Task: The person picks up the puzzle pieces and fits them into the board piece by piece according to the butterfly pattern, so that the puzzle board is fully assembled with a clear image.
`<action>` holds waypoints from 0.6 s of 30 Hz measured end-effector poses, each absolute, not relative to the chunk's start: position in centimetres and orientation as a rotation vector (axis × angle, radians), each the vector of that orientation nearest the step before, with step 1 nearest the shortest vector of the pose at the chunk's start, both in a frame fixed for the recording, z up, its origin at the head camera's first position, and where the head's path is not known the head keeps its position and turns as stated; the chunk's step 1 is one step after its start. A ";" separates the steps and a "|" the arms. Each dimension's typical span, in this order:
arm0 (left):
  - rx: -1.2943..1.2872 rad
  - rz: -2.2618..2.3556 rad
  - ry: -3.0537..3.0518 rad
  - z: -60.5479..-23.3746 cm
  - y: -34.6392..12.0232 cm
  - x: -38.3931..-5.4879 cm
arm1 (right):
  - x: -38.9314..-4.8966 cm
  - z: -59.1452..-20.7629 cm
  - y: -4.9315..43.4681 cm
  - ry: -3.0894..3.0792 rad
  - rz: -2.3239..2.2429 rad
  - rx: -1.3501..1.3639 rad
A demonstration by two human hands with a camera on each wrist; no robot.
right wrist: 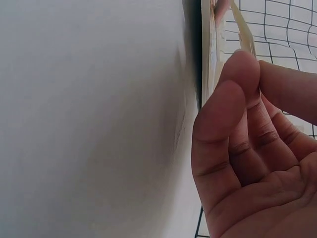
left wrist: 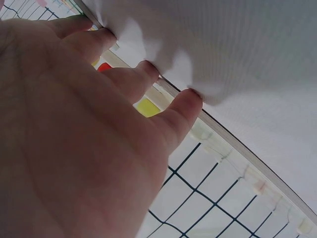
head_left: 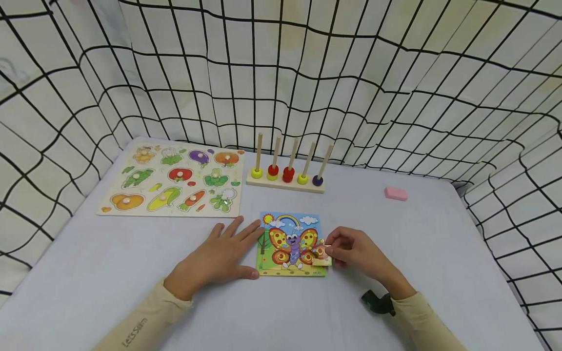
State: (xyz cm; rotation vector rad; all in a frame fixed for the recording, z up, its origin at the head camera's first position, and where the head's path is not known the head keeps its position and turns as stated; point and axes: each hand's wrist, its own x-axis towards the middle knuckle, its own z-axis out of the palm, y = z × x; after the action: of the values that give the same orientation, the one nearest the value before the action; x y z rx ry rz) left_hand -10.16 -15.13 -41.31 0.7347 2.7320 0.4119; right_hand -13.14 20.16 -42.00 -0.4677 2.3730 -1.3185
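A square butterfly jigsaw puzzle [head_left: 285,224] lies on the white table, in the middle of the head view. My left hand [head_left: 221,253] rests at its left side with fingers spread; the fingertips and thumb touch the edge. In the left wrist view, that hand [left wrist: 84,124] has its fingers extended. Between thumb and fingers, my right hand [head_left: 357,251] pinches a puzzle piece [head_left: 324,261] over the puzzle's lower right part. The right wrist view shows the pinching hand [right wrist: 252,153] beside the puzzle's edge, with the piece [right wrist: 242,25] seen edge-on and partly hidden by the fingers.
Behind my left hand lies a vegetable peg board [head_left: 145,207]. A wooden bead stand [head_left: 285,186] with upright rods stands behind the puzzle. At the back right is a pink block [head_left: 396,193]. Black netting [head_left: 281,63] over white cloth encloses the table's back and sides.
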 end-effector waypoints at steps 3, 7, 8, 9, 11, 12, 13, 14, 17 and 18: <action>0.737 0.408 2.733 -41.3 -15.1 -10.2 | -13.2 -42.1 19.9 2.375 -1.304 -0.486; 0.745 0.403 2.737 -41.4 -15.1 -10.2 | -13.2 -42.1 19.4 2.378 -1.299 -0.504; 0.745 0.403 2.737 -41.4 -15.1 -10.2 | -13.2 -42.2 19.3 2.378 -1.299 -0.508; 0.746 0.405 2.736 -41.4 -15.1 -10.2 | -13.2 -42.2 19.2 2.378 -1.296 -0.511; 0.743 0.411 2.733 -41.4 -15.1 -10.2 | -13.2 -42.2 18.9 2.375 -1.293 -0.519; 0.739 0.414 2.731 -41.4 -15.1 -10.2 | -13.2 -42.3 18.8 2.374 -1.290 -0.522; 0.736 0.417 2.729 -41.4 -15.1 -10.2 | -13.3 -42.3 18.7 2.376 -1.286 -0.523; 0.734 0.418 2.727 -41.5 -15.1 -10.2 | -13.3 -42.3 18.7 2.375 -1.282 -0.525; 0.729 0.417 2.726 -41.4 -15.1 -10.2 | -13.3 -42.3 18.4 2.380 -1.272 -0.527; 0.729 0.415 2.727 -41.4 -15.1 -10.2 | -13.3 -42.3 18.3 2.380 -1.270 -0.525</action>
State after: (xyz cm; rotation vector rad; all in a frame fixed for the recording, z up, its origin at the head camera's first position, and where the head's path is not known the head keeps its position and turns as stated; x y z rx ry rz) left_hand -10.21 -15.14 -41.43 0.7293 2.7267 0.4155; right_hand -13.30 18.33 -42.35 -0.5254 2.3802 -1.2701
